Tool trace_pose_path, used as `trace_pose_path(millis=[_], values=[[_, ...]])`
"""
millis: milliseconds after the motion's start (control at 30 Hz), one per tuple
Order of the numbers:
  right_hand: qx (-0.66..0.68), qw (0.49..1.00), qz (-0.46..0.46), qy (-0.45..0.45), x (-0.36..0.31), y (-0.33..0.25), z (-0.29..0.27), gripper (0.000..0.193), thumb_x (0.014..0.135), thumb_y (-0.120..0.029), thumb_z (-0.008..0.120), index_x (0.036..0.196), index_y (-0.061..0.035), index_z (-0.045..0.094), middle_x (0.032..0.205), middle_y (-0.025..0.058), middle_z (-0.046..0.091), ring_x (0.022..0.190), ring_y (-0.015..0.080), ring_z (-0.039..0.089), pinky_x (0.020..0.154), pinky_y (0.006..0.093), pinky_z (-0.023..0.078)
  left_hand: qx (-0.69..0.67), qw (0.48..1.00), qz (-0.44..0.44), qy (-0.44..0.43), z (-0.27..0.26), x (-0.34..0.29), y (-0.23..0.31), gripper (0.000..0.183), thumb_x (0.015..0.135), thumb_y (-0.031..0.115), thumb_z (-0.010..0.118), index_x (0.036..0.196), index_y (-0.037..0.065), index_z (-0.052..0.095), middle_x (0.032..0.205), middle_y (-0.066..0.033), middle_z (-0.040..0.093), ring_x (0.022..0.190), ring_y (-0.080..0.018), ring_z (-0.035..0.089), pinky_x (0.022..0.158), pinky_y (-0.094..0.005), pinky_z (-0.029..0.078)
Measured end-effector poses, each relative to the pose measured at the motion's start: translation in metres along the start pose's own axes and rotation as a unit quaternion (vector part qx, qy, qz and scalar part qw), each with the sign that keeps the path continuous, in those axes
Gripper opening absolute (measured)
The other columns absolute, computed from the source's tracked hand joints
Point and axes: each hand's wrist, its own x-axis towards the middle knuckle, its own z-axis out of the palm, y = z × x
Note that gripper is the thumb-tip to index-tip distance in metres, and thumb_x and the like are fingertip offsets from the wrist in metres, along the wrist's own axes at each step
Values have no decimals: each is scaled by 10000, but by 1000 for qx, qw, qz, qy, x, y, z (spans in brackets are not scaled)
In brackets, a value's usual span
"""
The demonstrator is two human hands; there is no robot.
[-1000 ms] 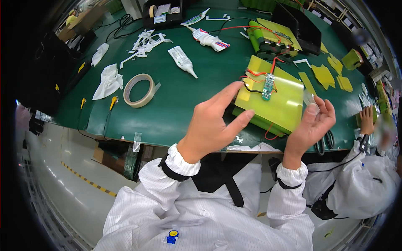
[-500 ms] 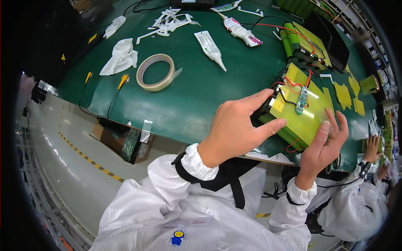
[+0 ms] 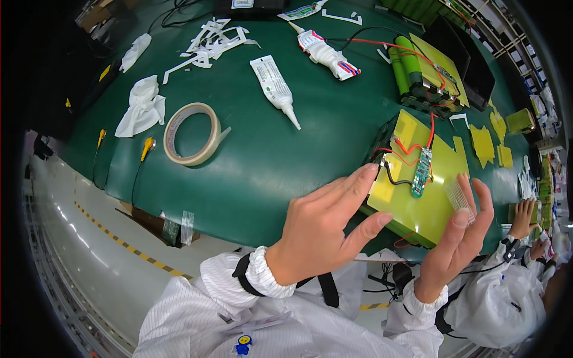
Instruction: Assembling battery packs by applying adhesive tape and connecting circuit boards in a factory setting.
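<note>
Spreading the left hand (image 3: pixel 328 230) wide — with thumb well apart from fingers — at the left side of a battery pack (image 3: pixel 418 212), lying near the front edge of the green table (image 3: pixel 239 191). Holding a clear striped tape strip (image 3: pixel 458 200) in the right hand (image 3: pixel 456 250), between thumb and fingers, over the pack's right side. Noting a circuit board (image 3: pixel 421 173) with red and black wires (image 3: pixel 431 131) on the yellow top sheet (image 3: pixel 444 164). Finding farther off a tape roll (image 3: pixel 209 149); then a white tube (image 3: pixel 271 83); then a second battery pack (image 3: pixel 439 56).

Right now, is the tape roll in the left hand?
No, the tape roll lies on the green tabletop, well apart from the left hand.
</note>
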Motion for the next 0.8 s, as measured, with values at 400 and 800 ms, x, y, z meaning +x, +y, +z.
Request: trace_pose_path(millis=[400, 800], values=[[-40, 999, -18, -29, -5, 5, 8, 601, 1024, -359, 479, 1352, 142, 420, 1349, 317, 537, 1269, 391, 549, 1046, 418, 426, -46, 998, -28, 11, 0, 2, 1, 601, 819, 227, 816, 1291, -78, 601, 1186, -251, 679, 1060, -354, 701, 887, -361, 563], [-55, 998, -5, -31, -11, 1, 2, 647, 1010, -408, 504, 1380, 112, 398, 1316, 311, 577, 1234, 382, 570, 1056, 409, 413, -61, 997, -45, 13, -5, 2, 3, 569, 793, 228, 842, 1244, -58, 645, 1179, -231, 690, 1060, -324, 707, 886, -341, 563]])
